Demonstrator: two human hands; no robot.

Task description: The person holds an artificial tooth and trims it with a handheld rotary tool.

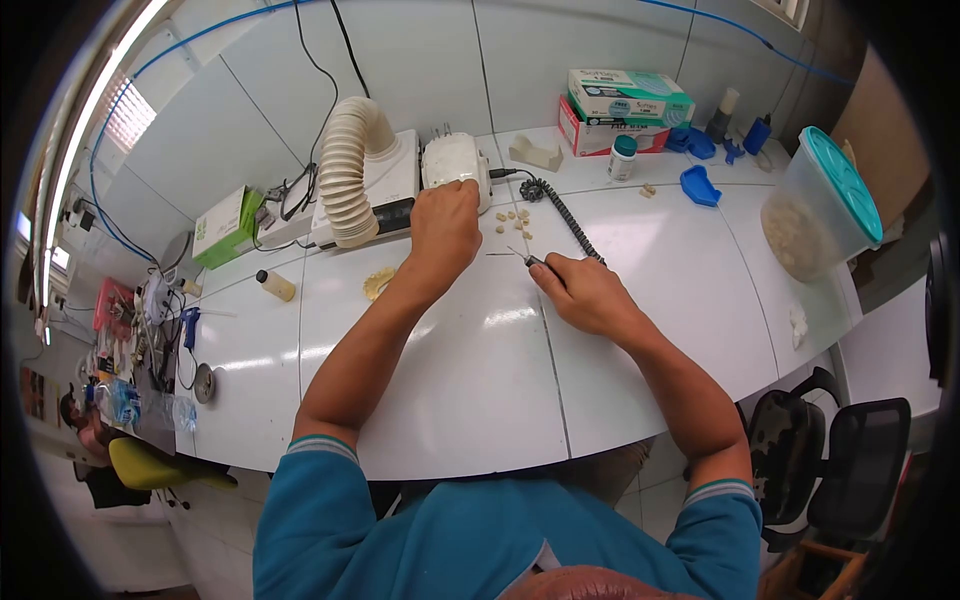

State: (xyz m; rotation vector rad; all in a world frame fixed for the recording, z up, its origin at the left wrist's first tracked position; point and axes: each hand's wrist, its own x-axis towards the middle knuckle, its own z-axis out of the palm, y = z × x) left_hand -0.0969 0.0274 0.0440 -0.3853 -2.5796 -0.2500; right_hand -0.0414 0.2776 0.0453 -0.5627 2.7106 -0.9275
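My left hand reaches to the front of a white control box. Its fingers are curled closed against the box, and what they grip is hidden. In my right hand is a slim dark handpiece with a thin metal tip pointing left, held just above the table. A black coiled cord runs from the box's right side down to behind my right hand. Between the hands and the box lie several small cream tooth-like pieces. A yellowish dental-arch model rests left of my left forearm.
A ribbed suction hose stands left of the box. Glove boxes, a white bottle with green cap and a blue tray are at the back right. A teal-lidded tub stands far right. Someone sits far left.
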